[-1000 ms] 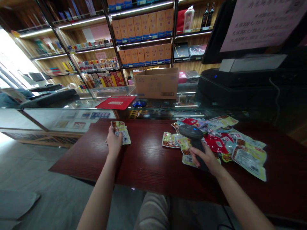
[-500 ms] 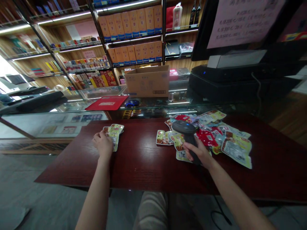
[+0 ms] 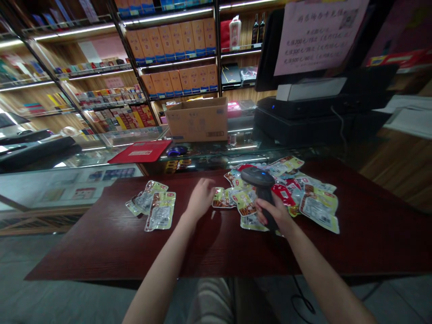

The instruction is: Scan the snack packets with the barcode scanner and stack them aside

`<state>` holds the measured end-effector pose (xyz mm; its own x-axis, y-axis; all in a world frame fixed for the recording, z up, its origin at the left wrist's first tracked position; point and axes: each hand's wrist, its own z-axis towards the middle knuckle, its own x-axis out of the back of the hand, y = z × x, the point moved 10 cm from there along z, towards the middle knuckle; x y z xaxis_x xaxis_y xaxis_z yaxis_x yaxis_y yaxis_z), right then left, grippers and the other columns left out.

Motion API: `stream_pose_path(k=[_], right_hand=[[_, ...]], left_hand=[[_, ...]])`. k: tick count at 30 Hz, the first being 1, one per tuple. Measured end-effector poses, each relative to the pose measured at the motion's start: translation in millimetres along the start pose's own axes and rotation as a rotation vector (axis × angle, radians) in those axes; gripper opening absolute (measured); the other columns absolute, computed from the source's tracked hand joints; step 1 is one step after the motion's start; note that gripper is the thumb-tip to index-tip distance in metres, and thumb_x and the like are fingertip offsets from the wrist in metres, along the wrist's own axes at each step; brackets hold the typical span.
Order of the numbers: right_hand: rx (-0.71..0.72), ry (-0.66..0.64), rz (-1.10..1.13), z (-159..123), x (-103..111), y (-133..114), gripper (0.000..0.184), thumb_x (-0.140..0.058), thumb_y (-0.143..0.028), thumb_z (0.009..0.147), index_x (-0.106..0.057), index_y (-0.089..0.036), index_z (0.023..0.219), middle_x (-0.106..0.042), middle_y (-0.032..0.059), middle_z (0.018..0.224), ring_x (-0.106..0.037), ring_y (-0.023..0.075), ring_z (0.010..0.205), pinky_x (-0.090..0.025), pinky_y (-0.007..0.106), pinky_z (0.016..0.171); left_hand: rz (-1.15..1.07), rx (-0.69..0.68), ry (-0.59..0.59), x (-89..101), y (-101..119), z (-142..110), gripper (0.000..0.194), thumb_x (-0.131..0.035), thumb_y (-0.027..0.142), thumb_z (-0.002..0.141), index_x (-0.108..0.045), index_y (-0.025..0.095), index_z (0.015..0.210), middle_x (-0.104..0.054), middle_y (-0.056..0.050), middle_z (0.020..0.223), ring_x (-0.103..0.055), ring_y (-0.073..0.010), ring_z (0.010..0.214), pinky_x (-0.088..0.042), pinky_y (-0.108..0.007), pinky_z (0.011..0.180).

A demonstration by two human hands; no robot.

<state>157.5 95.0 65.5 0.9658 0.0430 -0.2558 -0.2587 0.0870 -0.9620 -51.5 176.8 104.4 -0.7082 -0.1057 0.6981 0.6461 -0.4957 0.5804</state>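
Note:
My right hand (image 3: 275, 213) is wrapped around the handle of a dark barcode scanner (image 3: 259, 177), its head lit by a small blue light. Beneath and beyond it spreads a heap of snack packets, yellow-green and red; one yellow-green packet (image 3: 319, 207) lies on its right side. My left hand (image 3: 201, 198) is over the middle of the table, empty, its loosely bent fingers somewhat blurred. Those fingers are close to a snack packet (image 3: 223, 198) at the heap's left end; contact is unclear. Farther left, a few packets (image 3: 160, 210) lie partly overlapping.
The dark red table (image 3: 111, 247) meets a glass counter holding a cardboard box (image 3: 197, 121), a red mat (image 3: 141, 152) and a computer mouse (image 3: 176, 150). A black monitor (image 3: 270, 54) and cash drawer (image 3: 297, 126) stand back right. The scanner's cable (image 3: 300, 292) hangs over the front edge.
My left hand has left the packets on the left and moved right toward the heap. A packet now lies in front of the left group. My right hand still grips the scanner.

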Motion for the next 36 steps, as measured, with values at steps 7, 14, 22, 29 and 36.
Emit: stream_pose_path(k=[7,14,22,29,36], right_hand=[[0.08,0.074,0.076,2,25,-16,0.031,-0.071,-0.042,0.083,-0.047,-0.024,0.081,-0.052,-0.0079,0.062,-0.041,0.0065,0.035,-0.036,0.024,0.038],[0.108,0.103,0.13,3,32,-20,0.031,-0.072,-0.043,0.081,-0.048,-0.023,0.085,-0.051,-0.0075,0.061,-0.04,0.0066,0.034,-0.037,0.024,0.036],[0.126,0.161,0.118,1,33,-22,0.035,-0.07,-0.042,0.082,-0.05,-0.024,0.105,-0.05,-0.0092,0.062,-0.039,0.0064,0.033,-0.035,0.023,0.035],[0.117,0.167,0.139,4,38,-15,0.031,-0.072,-0.041,0.082,-0.048,-0.023,0.089,-0.052,-0.0086,0.061,-0.041,0.0055,0.033,-0.036,0.021,0.035],[0.068,0.129,0.154,7,38,-10,0.033,-0.074,-0.041,0.082,-0.047,-0.023,0.081,-0.054,-0.0077,0.06,-0.042,0.0052,0.034,-0.038,0.021,0.036]], left_hand=[[-0.039,-0.075,-0.142,-99.1,47,48,0.032,-0.056,0.022,0.087,-0.062,0.017,0.117,-0.061,-0.014,0.116,-0.058,-0.0267,0.111,-0.044,-0.041,0.103],[0.146,-0.02,-0.169,-142.2,43,88,0.062,-0.063,0.027,0.084,-0.048,0.021,0.144,-0.053,-0.018,0.135,-0.051,-0.0336,0.12,-0.041,-0.049,0.103],[0.06,0.031,-0.094,-146.0,31,97,0.039,-0.049,0.023,0.093,-0.068,0.027,0.126,-0.051,-0.011,0.113,-0.059,-0.0243,0.101,-0.047,-0.038,0.094],[-0.23,0.039,0.04,-126.7,-2,97,0.036,-0.053,0.014,0.087,-0.075,0.023,0.115,-0.048,-0.005,0.096,-0.058,-0.0182,0.086,-0.049,-0.036,0.094],[-0.477,0.067,0.088,-103.5,-27,99,0.028,-0.064,0.027,0.084,-0.078,0.023,0.107,-0.058,-0.002,0.072,-0.06,-0.0181,0.072,-0.054,-0.038,0.087]])
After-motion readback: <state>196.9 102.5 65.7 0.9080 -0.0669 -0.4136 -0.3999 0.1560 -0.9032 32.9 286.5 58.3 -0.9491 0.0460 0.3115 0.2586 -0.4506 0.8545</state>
